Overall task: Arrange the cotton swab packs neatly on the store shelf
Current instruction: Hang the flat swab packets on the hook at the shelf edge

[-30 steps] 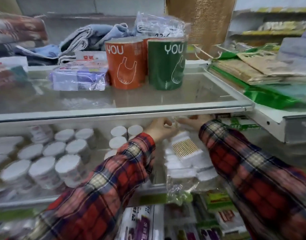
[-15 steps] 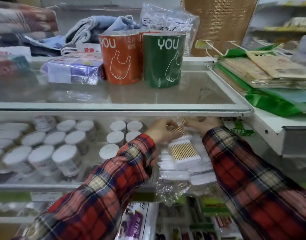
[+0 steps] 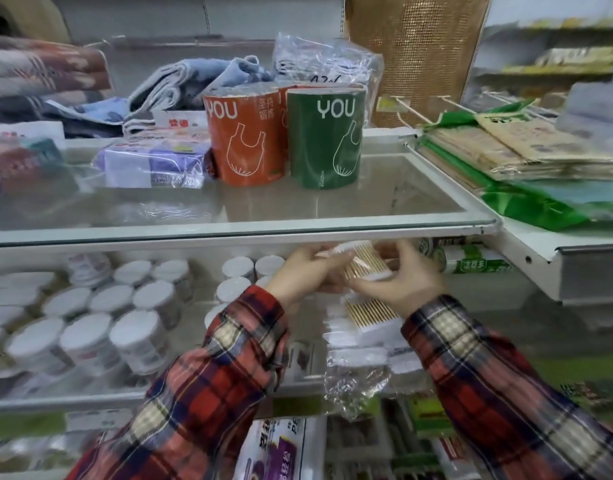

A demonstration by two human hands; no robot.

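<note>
Where both hands (image 3: 360, 275) meet, swab pack (image 3: 364, 263), under shelf edge (image 3: 242, 233)

"YOU" stands in white capitals on the orange canister (image 3: 244, 140) on the glass top shelf (image 3: 298, 233), above a line drawing of a bag. At its three o'clock, touching it, the green canister (image 3: 324, 138) bears the same "YOU" and bag outline. The Chinese characters on the orange canister, and the print on the other packs, are too blurred to read.
</note>
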